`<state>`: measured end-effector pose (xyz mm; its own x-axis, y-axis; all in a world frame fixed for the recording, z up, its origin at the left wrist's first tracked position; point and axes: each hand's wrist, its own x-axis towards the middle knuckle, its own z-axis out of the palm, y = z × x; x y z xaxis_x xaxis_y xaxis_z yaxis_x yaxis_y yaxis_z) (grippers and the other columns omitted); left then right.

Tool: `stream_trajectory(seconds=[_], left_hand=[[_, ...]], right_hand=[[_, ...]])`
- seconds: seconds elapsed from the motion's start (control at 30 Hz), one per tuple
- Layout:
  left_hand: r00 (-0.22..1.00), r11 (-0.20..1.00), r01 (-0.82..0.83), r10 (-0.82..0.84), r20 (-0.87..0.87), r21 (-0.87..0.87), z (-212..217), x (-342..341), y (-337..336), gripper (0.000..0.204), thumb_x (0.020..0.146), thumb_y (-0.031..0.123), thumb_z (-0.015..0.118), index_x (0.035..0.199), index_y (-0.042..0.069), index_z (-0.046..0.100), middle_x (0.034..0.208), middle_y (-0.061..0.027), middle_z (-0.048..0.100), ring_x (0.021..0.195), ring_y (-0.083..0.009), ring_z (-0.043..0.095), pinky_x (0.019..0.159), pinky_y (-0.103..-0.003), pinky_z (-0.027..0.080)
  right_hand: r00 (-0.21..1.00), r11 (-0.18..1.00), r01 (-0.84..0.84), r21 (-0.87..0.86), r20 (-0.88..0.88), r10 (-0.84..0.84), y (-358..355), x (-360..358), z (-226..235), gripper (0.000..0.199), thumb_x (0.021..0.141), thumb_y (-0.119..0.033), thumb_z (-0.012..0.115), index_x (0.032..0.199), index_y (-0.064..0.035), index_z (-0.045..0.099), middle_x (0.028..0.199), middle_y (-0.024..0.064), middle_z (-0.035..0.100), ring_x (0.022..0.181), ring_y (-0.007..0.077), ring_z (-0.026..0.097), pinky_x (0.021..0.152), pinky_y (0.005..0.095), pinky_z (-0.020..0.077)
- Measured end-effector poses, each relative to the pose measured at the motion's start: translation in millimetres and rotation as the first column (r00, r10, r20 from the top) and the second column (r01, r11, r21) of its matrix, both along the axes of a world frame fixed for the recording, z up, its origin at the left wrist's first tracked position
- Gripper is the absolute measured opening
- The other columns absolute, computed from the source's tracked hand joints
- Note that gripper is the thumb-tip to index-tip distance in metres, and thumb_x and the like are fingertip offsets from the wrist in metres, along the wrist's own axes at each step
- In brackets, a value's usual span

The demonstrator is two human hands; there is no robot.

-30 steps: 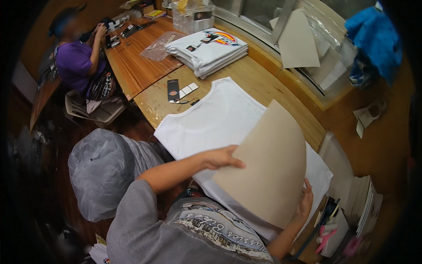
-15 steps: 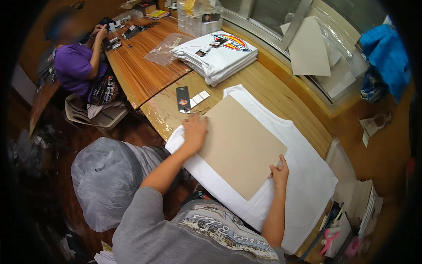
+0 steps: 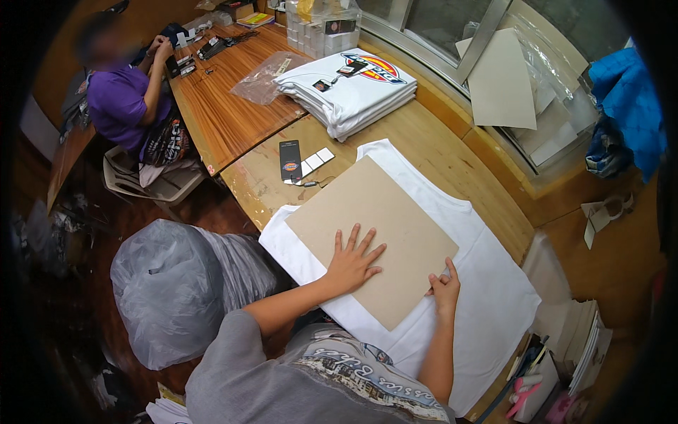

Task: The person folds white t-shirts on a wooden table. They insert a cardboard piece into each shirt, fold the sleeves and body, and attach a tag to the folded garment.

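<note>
L hand [image 3: 351, 271]: fingers fanned out, palm down on the tan board [image 3: 409, 237], not gripping anything. R hand [image 3: 445, 291]: at the board's right edge near the low corner, index up, others curled; can't tell if I'm pinching the edge or just touching. Board's flat on the white shirt [image 3: 494, 311], toward its L end, shirt spread on the table [image 3: 438, 134]. Main risk IMO: skew. If L presses off-centre while R nudges the edge, board cld pivot & end up crooked vs the cloth. 2nd: drag. Any sideways push w/ weight on it prob takes the fabric along, b/c it's thin & loose, so wrinkles under the board (soft creases already on the near side, fwiw). 3rd: shirt's near edge runs right by my body; leaning in cld snag it & pull everything off line. Also the black tag [image 3: 290, 162] + white card strip [image 3: 318, 162] sit just past the board's far L corner; a careless L sweep cld knock them. Stacked shirts [image 3: 339, 95] are farther back, lower risk.
</note>
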<state>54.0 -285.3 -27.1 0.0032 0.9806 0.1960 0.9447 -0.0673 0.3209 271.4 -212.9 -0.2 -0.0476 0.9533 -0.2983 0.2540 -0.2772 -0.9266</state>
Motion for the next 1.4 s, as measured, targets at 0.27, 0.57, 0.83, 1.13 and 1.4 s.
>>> stream_trajectory(seconds=[0.27, 0.57, 0.83, 1.13, 1.4], left_hand=[[1.000, 0.999, -0.004, 0.002, -0.029, -0.048, 7, 1, 3, 0.047, 0.081, 0.046, 0.041, 0.123, 0.026, 0.040, 0.135, -0.0071, 0.023, 0.125, -0.0352, 0.013, 0.091, -0.063, 0.012], [0.999, 0.998, -0.005, 0.002, -0.040, -0.067, 10, 2, 3, 0.047, 0.081, 0.046, 0.041, 0.123, 0.025, 0.040, 0.136, -0.0065, 0.023, 0.125, -0.0344, 0.013, 0.092, -0.062, 0.013], [0.998, 1.000, -0.009, 0.008, -0.061, -0.022, 9, 4, 6, 0.048, 0.079, 0.046, 0.045, 0.122, 0.026, 0.041, 0.135, -0.0065, 0.024, 0.124, -0.0351, 0.016, 0.091, -0.062, 0.015], [0.988, 0.991, -0.096, 0.084, -0.128, -0.089, 27, 23, 18, 0.047, 0.070, 0.042, 0.058, 0.107, 0.013, 0.053, 0.126, -0.0146, 0.035, 0.117, -0.0352, 0.029, 0.088, -0.057, 0.024], [0.905, 0.932, 0.360, -0.359, -0.228, -0.036, 29, 45, 52, 0.039, 0.079, 0.016, 0.042, 0.117, 0.006, 0.039, 0.126, -0.0093, 0.035, 0.119, -0.0231, 0.031, 0.091, -0.049, 0.027]], right_hand=[[0.982, 0.991, -0.109, -0.080, 0.144, 0.119, 6, 5, 13, 0.056, 0.074, 0.002, 0.055, 0.125, -0.0071, 0.034, 0.053, 0.0040, 0.048, 0.043, 0.0107, 0.048, 0.038, 0.0235, 0.0412], [0.575, 0.776, -0.522, 0.354, 0.818, 0.014, 128, 29, 9, 0.037, 0.073, -0.014, 0.059, 0.109, -0.0073, 0.050, 0.097, 0.0137, 0.054, 0.095, 0.0283, 0.049, 0.078, 0.0350, 0.0405], [0.484, 0.901, -0.409, 0.147, 0.872, 0.077, 214, 23, -1, 0.035, 0.068, -0.014, 0.063, 0.101, -0.0068, 0.054, 0.098, 0.0138, 0.055, 0.093, 0.0292, 0.051, 0.077, 0.0408, 0.0403], [0.723, 0.768, -0.408, 0.494, 0.688, -0.058, 80, 16, 34, 0.019, 0.063, -0.008, 0.060, 0.083, -0.0056, 0.059, 0.081, 0.0147, 0.059, 0.075, 0.0303, 0.056, 0.066, 0.0374, 0.0439], [0.593, 0.540, -0.675, 0.503, 0.805, -0.008, -6, -2, -13, 0.022, 0.068, -0.004, 0.048, 0.089, -0.0095, 0.055, 0.083, 0.0055, 0.052, 0.074, 0.0224, 0.053, 0.070, 0.0373, 0.0374]])
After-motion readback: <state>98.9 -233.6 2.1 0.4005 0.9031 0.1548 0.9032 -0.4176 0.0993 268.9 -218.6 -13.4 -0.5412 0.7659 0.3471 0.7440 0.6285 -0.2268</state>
